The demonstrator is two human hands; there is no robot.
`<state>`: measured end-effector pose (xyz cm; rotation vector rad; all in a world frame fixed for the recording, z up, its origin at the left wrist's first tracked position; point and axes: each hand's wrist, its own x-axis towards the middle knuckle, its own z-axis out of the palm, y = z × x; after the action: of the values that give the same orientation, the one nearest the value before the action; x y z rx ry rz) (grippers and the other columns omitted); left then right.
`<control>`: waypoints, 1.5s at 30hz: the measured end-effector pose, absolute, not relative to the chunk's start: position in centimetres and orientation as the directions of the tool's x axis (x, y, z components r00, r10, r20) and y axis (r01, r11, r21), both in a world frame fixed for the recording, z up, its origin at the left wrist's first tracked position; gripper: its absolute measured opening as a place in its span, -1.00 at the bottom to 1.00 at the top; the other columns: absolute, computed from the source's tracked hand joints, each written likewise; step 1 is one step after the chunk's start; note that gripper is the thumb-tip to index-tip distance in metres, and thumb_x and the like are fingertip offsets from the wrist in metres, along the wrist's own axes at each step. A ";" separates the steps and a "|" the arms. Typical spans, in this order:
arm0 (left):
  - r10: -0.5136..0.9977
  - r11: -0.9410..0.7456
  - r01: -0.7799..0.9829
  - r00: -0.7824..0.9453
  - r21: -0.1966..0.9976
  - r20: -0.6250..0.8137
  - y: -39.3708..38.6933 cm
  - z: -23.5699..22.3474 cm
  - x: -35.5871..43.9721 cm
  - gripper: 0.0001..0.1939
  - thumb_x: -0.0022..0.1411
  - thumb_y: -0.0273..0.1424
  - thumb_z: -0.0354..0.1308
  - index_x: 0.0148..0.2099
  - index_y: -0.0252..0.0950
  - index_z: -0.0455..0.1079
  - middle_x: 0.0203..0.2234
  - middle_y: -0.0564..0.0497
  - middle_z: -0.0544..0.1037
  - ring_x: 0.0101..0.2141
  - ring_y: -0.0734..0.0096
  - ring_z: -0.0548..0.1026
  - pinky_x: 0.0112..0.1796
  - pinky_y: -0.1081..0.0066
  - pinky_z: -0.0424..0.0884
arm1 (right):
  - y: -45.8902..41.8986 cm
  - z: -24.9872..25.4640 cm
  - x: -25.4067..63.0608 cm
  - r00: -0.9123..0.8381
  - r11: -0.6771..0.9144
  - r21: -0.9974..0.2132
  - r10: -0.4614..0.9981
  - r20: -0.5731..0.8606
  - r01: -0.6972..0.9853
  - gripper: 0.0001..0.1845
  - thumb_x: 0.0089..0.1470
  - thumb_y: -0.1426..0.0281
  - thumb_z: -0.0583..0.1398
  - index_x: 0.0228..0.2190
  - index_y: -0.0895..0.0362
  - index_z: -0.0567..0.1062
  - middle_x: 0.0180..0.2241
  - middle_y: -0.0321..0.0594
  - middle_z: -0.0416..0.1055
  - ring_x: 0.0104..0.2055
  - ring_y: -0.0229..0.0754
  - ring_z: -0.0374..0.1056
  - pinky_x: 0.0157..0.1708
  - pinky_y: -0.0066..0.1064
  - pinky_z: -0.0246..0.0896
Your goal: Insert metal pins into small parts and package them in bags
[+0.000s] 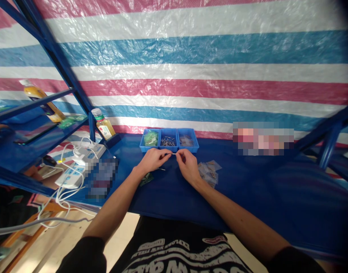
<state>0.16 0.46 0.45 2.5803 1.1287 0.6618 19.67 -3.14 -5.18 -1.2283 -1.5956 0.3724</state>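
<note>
Just in front of three joined blue bins, my left hand (154, 159) and my right hand (187, 163) pinch the two ends of a thin, light-coloured rod-like piece (174, 154). Its exact kind is too small to tell. The left bin holds green plastic bags (151, 138), the middle one small metal pins (168, 141), the right one clear plastic bags (186, 140). A slim stick-like piece (161, 169) lies below my left hand, near a green packet (147, 179) partly hidden by my forearm. Beside my right wrist are clear bags with brownish slim pieces (210, 170).
White power strips (71, 175) with tangled cables lie at the left of the blue table (247, 189). A drink bottle (103, 124) stands behind them, by a blue metal frame (63, 72). Another bottle (43, 100) is on the neighbouring table. Striped sheeting (191, 87) hangs behind.
</note>
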 end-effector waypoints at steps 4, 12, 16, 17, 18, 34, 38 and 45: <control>0.713 -0.698 0.587 0.628 0.410 0.314 0.2 0.6 0.2 -0.71 0.46 -0.26 0.06 -0.01 -0.20 0.58 -0.50 0.08 0.55 -0.49 0.47 0.45 -0.39 0.50 0.21 | -3.4 -4.9 19.7 0.045 0.442 -0.754 0.849 0.527 0.485 -0.79 0.32 0.28 0.08 -0.28 0.08 0.47 -0.37 -0.25 0.45 -0.37 -0.16 0.34 -0.29 -0.33 0.22; 0.685 -0.726 0.556 0.633 0.404 0.360 0.4 0.4 0.1 -0.72 0.46 -0.27 0.06 -0.08 -0.25 0.58 -0.45 0.05 0.59 -0.45 0.45 0.47 -0.36 0.50 0.25 | -3.7 -4.7 19.7 -0.035 0.471 -0.776 0.862 0.505 0.419 -0.82 0.32 0.25 0.11 -0.19 0.07 0.45 -0.34 -0.25 0.48 -0.39 -0.16 0.36 -0.34 -0.35 0.23; 0.661 -0.748 0.534 0.657 0.394 0.363 0.4 0.3 0.3 -0.71 0.46 -0.27 0.07 -0.10 -0.26 0.60 -0.37 0.00 0.64 -0.41 0.41 0.53 -0.32 0.49 0.29 | -3.7 -4.9 19.5 -0.084 0.515 -0.737 0.840 0.536 0.438 -0.81 0.34 0.28 0.07 -0.17 0.05 0.47 -0.27 -0.20 0.50 -0.30 -0.12 0.40 -0.27 -0.33 0.26; 0.657 -0.751 0.532 0.661 0.390 0.363 0.3 0.3 0.3 -0.71 0.46 -0.27 0.07 -0.10 -0.26 0.60 -0.35 -0.01 0.65 -0.39 0.40 0.54 -0.31 0.48 0.30 | -3.7 -4.9 19.5 -0.089 0.522 -0.728 0.834 0.544 0.445 -0.80 0.35 0.30 0.06 -0.19 0.05 0.47 -0.26 -0.19 0.50 -0.26 -0.10 0.41 -0.25 -0.32 0.26; 0.654 -0.754 0.532 0.664 0.385 0.363 0.3 0.2 0.3 -0.72 0.45 -0.28 0.08 -0.09 -0.25 0.60 -0.34 -0.01 0.66 -0.38 0.39 0.55 -0.30 0.48 0.31 | -3.6 -4.9 19.5 -0.090 0.525 -0.723 0.831 0.549 0.449 -0.80 0.35 0.31 0.06 -0.20 0.05 0.48 -0.24 -0.19 0.50 -0.24 -0.09 0.41 -0.24 -0.32 0.26; 0.632 -0.774 0.530 0.685 0.347 0.362 0.2 0.3 0.4 -0.73 0.45 -0.30 0.07 -0.11 -0.24 0.60 -0.30 -0.01 0.67 -0.31 0.36 0.59 -0.26 0.45 0.34 | -3.5 -5.1 19.8 -0.067 0.485 -0.740 0.853 0.517 0.466 -0.83 0.32 0.33 0.10 -0.28 0.04 0.47 -0.31 -0.24 0.49 -0.26 -0.11 0.39 -0.22 -0.33 0.22; 0.635 -0.770 0.524 0.684 0.364 0.359 0.1 0.5 0.4 -0.72 0.46 -0.30 0.06 -0.12 -0.24 0.60 -0.31 -0.02 0.67 -0.31 0.35 0.58 -0.26 0.45 0.33 | -3.5 -5.1 19.9 -0.062 0.462 -0.741 0.865 0.498 0.488 -0.80 0.34 0.29 0.08 -0.29 0.04 0.46 -0.32 -0.24 0.49 -0.28 -0.10 0.38 -0.24 -0.33 0.21; 0.670 -0.739 0.543 0.654 0.398 0.351 -0.2 0.7 0.6 -0.72 0.45 -0.30 0.06 -0.17 -0.26 0.58 -0.43 0.02 0.60 -0.43 0.43 0.49 -0.33 0.47 0.27 | -3.4 -5.1 19.9 -0.062 0.436 -0.749 0.880 0.471 0.499 -0.71 0.37 0.20 0.05 -0.32 0.04 0.46 -0.37 -0.24 0.47 -0.32 -0.11 0.37 -0.28 -0.35 0.22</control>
<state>0.57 -0.16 0.73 2.6157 0.9792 0.7084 19.95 -3.40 -5.10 -1.2021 -1.7124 0.4886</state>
